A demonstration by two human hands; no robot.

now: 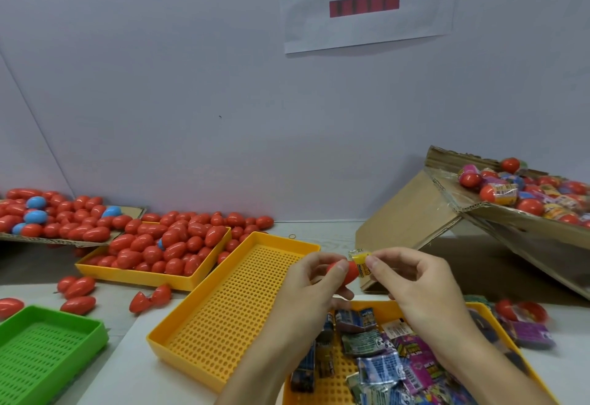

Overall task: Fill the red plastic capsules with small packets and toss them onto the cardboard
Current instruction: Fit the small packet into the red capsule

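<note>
My left hand grips a red plastic capsule in front of me, above the yellow trays. My right hand pinches a small yellow packet right at the capsule's open end. Below my hands a yellow tray holds several loose colourful packets. A tilted cardboard sheet at the right carries a pile of capsules with packets showing in them.
An unfilled yellow perforated tray lies in the middle. Behind it a yellow tray brims with red capsules, and more spill over flat cardboard at the left. A green tray sits at the front left. Loose capsules lie on the table.
</note>
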